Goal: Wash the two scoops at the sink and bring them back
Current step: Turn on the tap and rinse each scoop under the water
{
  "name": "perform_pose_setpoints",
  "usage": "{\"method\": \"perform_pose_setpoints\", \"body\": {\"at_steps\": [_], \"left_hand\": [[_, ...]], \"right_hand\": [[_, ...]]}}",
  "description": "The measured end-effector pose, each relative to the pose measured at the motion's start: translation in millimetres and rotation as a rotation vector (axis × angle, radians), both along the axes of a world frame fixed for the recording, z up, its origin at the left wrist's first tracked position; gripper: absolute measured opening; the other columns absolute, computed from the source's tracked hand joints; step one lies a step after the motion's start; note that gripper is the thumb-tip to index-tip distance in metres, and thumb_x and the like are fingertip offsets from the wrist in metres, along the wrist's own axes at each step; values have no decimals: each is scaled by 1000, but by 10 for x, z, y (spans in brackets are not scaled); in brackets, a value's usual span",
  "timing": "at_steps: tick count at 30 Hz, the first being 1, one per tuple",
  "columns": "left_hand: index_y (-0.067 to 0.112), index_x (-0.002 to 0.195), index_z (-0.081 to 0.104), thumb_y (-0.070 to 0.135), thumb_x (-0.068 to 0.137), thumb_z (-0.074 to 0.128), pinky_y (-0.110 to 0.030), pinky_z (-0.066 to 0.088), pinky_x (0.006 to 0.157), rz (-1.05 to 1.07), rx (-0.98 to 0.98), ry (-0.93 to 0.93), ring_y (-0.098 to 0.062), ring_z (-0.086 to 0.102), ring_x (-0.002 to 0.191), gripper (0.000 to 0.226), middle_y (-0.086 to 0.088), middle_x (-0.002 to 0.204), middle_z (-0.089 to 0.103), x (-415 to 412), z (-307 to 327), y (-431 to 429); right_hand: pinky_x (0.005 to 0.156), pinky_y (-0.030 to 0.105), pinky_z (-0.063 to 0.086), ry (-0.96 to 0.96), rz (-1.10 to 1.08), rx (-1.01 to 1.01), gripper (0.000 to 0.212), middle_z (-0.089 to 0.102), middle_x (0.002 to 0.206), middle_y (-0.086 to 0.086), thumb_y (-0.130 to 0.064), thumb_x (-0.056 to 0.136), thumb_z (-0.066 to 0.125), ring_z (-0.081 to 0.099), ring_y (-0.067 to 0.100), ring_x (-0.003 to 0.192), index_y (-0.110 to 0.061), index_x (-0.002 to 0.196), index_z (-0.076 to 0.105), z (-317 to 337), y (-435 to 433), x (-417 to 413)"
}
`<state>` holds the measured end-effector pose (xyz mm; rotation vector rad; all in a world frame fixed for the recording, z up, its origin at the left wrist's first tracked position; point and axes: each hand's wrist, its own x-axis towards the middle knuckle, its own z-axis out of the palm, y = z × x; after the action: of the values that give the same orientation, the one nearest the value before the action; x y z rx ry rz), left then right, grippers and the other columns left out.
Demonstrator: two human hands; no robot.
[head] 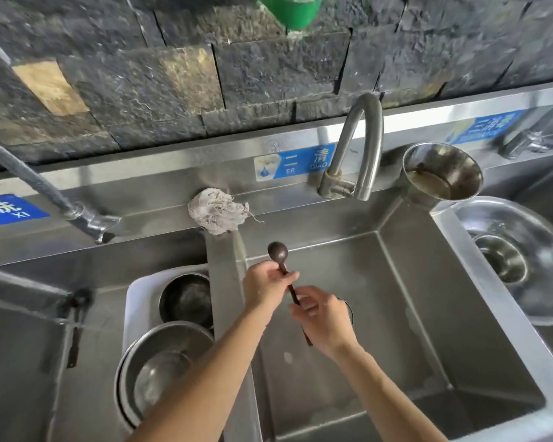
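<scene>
A dark brown scoop (278,252) with a round bowl and a thin handle is held above the middle sink basin (396,298), bowl pointing away from me. My left hand (264,287) pinches the handle just below the bowl. Lower down, my right hand (324,320) is closed around the handle. A dark tip (307,339) sticks out beneath the right hand; I cannot tell whether it belongs to the same handle or to a second scoop. The curved faucet (359,145) stands behind and to the right, and no water is visible from it.
A grey rag (217,215) lies on the ledge behind the divider. The left basin holds a white tray (138,301) with steel bowls (166,365) and a dark utensil (74,330). A steel cup (441,173) and a large steel bowl (521,256) sit at the right.
</scene>
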<state>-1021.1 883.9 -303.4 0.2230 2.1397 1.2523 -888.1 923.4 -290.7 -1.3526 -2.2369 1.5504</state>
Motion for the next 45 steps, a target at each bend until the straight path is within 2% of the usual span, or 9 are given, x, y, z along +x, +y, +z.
{"method": "perform_pose_setpoints", "body": {"at_steps": [4,8,10,15,22,26,32,38,45], "left_hand": [[22,66,72,25,61,91,-23,57,65,73,1,-103,-10,73,60,21,4,64,76,-41,-305,132],[28,67,69,15,67,89,-42,62,82,93,-13,-170,-24,77,74,24,-3,74,78,-95,-606,224],[27,68,71,17,69,87,-39,62,80,81,-55,-179,-20,76,72,19,2,70,77,-100,-728,275],[8,69,67,15,64,72,-26,44,54,69,-138,-154,-15,61,55,9,-8,60,67,-117,-960,414],[9,67,66,6,70,62,-27,43,57,66,-194,-147,-22,60,61,6,-6,62,69,-253,-1412,523],[5,75,67,12,80,60,-28,40,60,54,-219,-127,-29,62,71,11,-12,72,69,-257,-1674,558],[12,88,59,17,89,53,-30,47,72,24,-322,-196,-28,65,95,8,-6,95,70,-150,-2051,558],[12,111,66,9,89,43,-29,43,79,51,-349,-325,-29,60,109,32,-8,112,68,-112,-2295,521],[6,106,64,5,84,37,-42,48,93,123,-340,-387,-36,58,113,35,-18,116,66,-169,-2349,490]], "right_hand": [[56,9,51,24,44,-53,41,77,75,-14,-23,87,61,73,-3,64,-63,77,64,-284,226,-60],[67,22,58,-42,78,-44,26,78,74,-11,-25,86,62,75,3,70,-49,79,67,-611,351,-139],[76,27,59,-81,52,6,6,77,73,-12,-33,84,67,74,10,77,-37,82,70,-763,402,-197],[72,25,58,-136,14,60,14,68,65,-19,-42,78,76,70,4,71,-30,80,70,-1083,538,-377],[78,31,56,-277,87,145,13,78,81,-6,-37,83,72,72,23,85,-27,90,75,-1671,680,-663],[64,29,48,-336,111,168,17,67,61,-7,-27,82,59,66,29,74,-21,82,75,-1930,646,-757],[67,31,54,-489,258,230,14,74,81,3,-15,84,56,69,31,80,-19,80,69,-2327,622,-917],[63,28,45,-549,194,115,16,64,66,0,-13,81,59,68,31,81,-20,67,59,-2575,550,-958],[41,21,27,-481,53,21,28,52,58,-3,-14,78,57,43,15,51,-23,52,48,-2683,541,-936]]}}
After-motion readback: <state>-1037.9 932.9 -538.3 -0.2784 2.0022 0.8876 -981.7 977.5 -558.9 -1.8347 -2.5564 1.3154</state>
